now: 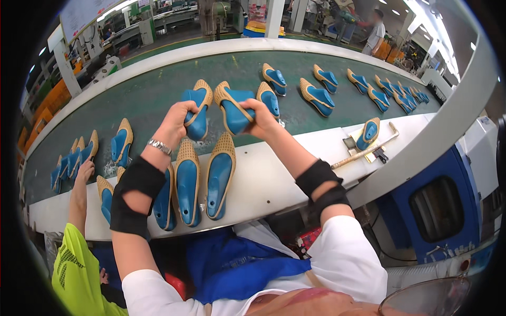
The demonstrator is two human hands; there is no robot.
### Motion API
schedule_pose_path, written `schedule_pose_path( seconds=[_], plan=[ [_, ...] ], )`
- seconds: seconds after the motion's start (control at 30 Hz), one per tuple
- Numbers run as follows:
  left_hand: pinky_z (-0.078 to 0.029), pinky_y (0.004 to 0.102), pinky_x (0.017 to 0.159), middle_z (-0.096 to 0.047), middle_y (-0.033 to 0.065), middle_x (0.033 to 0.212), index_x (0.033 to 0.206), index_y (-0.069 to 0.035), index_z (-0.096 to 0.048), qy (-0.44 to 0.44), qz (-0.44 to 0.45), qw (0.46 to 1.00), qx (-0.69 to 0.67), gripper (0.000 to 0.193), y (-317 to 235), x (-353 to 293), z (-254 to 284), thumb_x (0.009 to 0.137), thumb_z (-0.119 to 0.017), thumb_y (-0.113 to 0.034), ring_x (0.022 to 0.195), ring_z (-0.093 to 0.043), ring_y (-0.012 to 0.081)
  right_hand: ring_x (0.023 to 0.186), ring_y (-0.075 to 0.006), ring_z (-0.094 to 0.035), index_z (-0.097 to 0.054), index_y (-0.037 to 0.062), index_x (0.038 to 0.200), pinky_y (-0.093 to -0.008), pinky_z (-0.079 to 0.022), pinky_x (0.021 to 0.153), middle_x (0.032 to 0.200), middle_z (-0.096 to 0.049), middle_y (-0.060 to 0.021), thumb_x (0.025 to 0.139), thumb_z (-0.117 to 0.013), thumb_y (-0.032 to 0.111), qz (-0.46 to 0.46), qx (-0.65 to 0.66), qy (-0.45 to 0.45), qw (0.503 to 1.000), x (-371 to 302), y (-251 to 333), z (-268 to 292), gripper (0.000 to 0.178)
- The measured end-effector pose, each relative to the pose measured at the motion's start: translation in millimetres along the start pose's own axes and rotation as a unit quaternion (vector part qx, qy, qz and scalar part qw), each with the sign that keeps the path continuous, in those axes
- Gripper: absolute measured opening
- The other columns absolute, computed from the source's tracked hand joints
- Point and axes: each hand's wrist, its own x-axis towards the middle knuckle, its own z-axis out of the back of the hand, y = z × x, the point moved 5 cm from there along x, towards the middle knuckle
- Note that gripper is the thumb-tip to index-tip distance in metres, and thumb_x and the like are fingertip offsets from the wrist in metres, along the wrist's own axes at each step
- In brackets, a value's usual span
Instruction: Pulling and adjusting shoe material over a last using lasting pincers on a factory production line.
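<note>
My left hand [176,120] is closed round a tan woven shoe on a blue last [197,126], its toe pointing up and away. A matching tan shoe on a blue last [234,120] is gripped in my right hand [262,120]. The two are held side by side over the near edge of the green conveyor belt [158,79], a small gap between them. Below them, a tan shoe [187,181] and another like it [220,181] lie on the white ledge [258,184], heels toward me. Part of the row of shoes there is hidden behind my left forearm.
More shoes on blue lasts [318,97] line the belt to the right. A single shoe [368,132] sits near a hammer-like tool [363,151] on the ledge. At left, a co-worker's hand [86,169] touches shoes. A blue machine [437,205] stands at right.
</note>
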Motion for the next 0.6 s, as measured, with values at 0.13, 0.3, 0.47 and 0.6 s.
schedule_pose_path(
  seconds=[0.13, 0.3, 0.47, 0.6],
  plan=[
    [-0.046, 0.0354, 0.061, -0.056, 0.0126, 0.088, 0.100, 0.006, -0.049, -0.148, -0.122, 0.973, 0.130, 0.039, 2, 62, 20, 0.065, -0.062, -0.005, 0.075, -0.056, 0.0210, 0.090, -0.0285, -0.059, -0.048, 0.0093, 0.113, -0.0557, -0.048, 0.077, 0.101, -0.056, -0.0109, 0.074, -0.063, 0.026, 0.030, -0.041, -0.047, 0.998, 108, -9, 10, 0.044],
    [-0.047, 0.0381, 0.070, -0.056, 0.0171, 0.103, 0.111, 0.004, -0.048, -0.084, -0.038, 0.944, 0.316, 0.044, 45, 114, 98, 0.074, -0.061, -0.017, 0.085, -0.055, 0.0233, 0.117, -0.0426, -0.047, -0.032, 0.0027, 0.138, -0.0602, -0.042, 0.089, 0.135, -0.040, -0.0240, 0.083, -0.058, 0.034, -0.048, -0.371, -0.014, 0.927, 176, -62, -23, 0.068],
    [-0.040, 0.0563, 0.089, -0.045, 0.0205, 0.132, 0.129, -0.001, -0.043, -0.099, 0.109, 0.962, 0.231, 0.065, 52, 82, 53, 0.086, -0.049, -0.050, 0.121, -0.044, 0.0334, 0.132, -0.0460, -0.027, -0.024, -0.0008, 0.142, -0.0567, -0.035, 0.101, 0.145, -0.025, -0.0281, 0.090, -0.048, 0.036, -0.119, -0.368, -0.026, 0.922, 173, -74, -8, 0.068],
    [-0.032, 0.0521, 0.098, -0.040, 0.0194, 0.138, 0.132, 0.000, -0.041, -0.077, 0.078, 0.968, 0.225, 0.065, 34, 63, 55, 0.089, -0.047, -0.049, 0.126, -0.039, 0.0322, 0.118, -0.0395, -0.048, -0.045, -0.0063, 0.128, -0.0476, -0.044, 0.093, 0.131, -0.044, -0.0284, 0.086, -0.051, 0.037, -0.090, -0.408, -0.053, 0.907, 145, -60, -5, 0.061]
  ],
)
